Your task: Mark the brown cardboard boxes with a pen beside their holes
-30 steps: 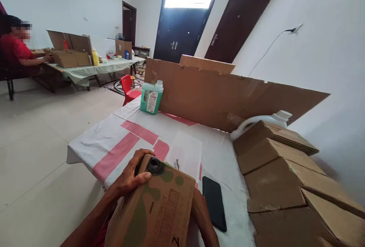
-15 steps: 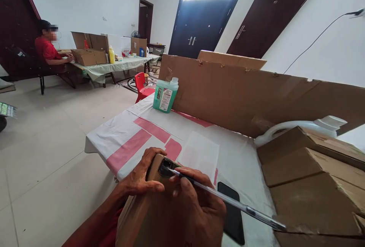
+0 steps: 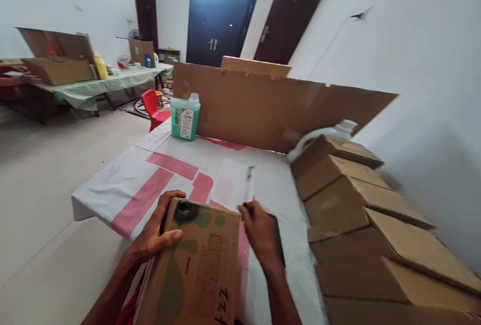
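Note:
My left hand (image 3: pixel 156 239) grips the top left corner of a brown cardboard box (image 3: pixel 203 270) printed with green blotches, tilted toward me at the table's near edge. Handwritten digits show near the box's lower edge. A dark round hole sits at the box's top, beside my thumb. My right hand (image 3: pixel 262 232) is just right of the box and holds a clear pen (image 3: pixel 248 184) that points away over a white sheet of paper (image 3: pixel 231 189). A black phone (image 3: pixel 278 237) lies under that hand, mostly hidden.
A green liquid bottle (image 3: pixel 185 117) stands before an upright cardboard sheet (image 3: pixel 270 109). Folded cardboard boxes (image 3: pixel 356 210) are stacked at the right, with a white jug (image 3: pixel 338 129) behind them. A red chair (image 3: pixel 155 107) and a far table (image 3: pixel 93 87) with boxes stand at the left, where another person's arm (image 3: pixel 15 78) rests.
My right hand has lifted the pen off the box's top and moved right, over the paper and phone. My left hand keeps its hold. The view swung right.

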`<state>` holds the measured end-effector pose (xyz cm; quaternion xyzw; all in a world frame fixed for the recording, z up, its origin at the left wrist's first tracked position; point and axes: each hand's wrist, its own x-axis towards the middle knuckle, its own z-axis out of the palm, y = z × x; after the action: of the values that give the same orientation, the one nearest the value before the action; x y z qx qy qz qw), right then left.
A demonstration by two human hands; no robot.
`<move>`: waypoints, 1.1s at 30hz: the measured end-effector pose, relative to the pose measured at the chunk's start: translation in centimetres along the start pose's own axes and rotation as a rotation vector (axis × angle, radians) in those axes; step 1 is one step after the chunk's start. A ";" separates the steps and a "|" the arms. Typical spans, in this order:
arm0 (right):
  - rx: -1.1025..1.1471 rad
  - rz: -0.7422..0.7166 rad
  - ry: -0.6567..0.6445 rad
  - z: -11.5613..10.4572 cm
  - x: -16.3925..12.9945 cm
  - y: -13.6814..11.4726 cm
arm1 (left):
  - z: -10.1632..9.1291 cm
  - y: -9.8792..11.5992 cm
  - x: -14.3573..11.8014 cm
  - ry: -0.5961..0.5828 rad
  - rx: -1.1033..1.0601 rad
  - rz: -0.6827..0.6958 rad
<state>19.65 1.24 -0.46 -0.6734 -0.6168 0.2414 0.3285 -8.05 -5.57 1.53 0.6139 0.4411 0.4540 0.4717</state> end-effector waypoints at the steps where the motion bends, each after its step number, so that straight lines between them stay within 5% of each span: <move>1: -0.069 0.020 -0.049 1.0 -0.1 0.8 | -0.1 -0.1 0.0 0.004 -0.007 -0.015; 8: -0.313 0.152 -0.216 6.0 -2.6 2.7 | -0.1 0.0 0.3 0.062 -0.054 -0.053; 18: -0.505 0.470 0.024 -0.9 -1.9 7.7 | -0.2 -0.2 1.0 0.033 -0.006 -0.031; 28: -0.047 0.525 0.049 -1.2 0.3 11.7 | 0.1 -0.2 1.1 0.042 0.003 0.006; 33: 0.356 0.510 0.055 -1.6 -1.3 10.9 | 0.0 -0.5 0.8 0.011 -0.022 0.003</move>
<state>28.01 -0.52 -7.52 -0.7444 -0.3670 0.4020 0.3868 -7.95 -4.73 1.20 0.6068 0.4378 0.4630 0.4752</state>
